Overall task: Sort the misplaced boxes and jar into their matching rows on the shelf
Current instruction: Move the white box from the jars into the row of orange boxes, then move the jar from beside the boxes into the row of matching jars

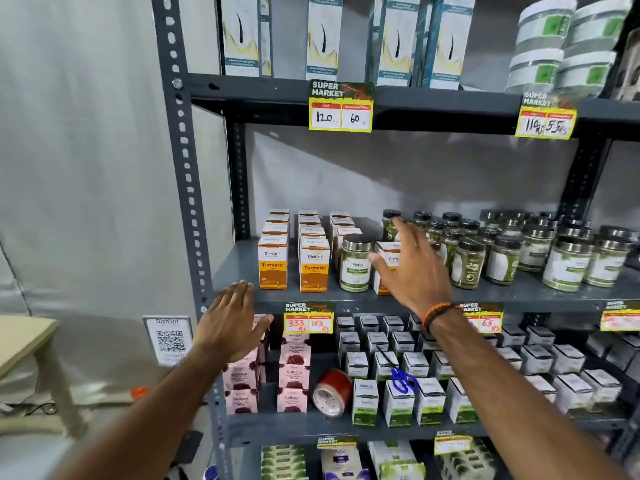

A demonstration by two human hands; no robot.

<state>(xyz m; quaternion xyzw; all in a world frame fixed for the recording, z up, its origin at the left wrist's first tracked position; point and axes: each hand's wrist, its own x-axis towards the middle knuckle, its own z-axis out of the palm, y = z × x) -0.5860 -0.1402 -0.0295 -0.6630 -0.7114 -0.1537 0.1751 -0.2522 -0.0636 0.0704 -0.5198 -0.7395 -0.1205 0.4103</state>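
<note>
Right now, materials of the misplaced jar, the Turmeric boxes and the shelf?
Misplaced jar: likely clear plastic or glass, shiny metallic-looking lid, paper label. Turmeric boxes: printed cardboard, by the sharp folded edges. Shelf: grey painted metal, with a perforated upright.

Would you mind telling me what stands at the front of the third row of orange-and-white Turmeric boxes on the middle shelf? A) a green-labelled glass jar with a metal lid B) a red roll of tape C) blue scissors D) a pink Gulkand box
A: the green-labelled glass jar with a metal lid stands in front of that row, left of the open right hand.
</note>
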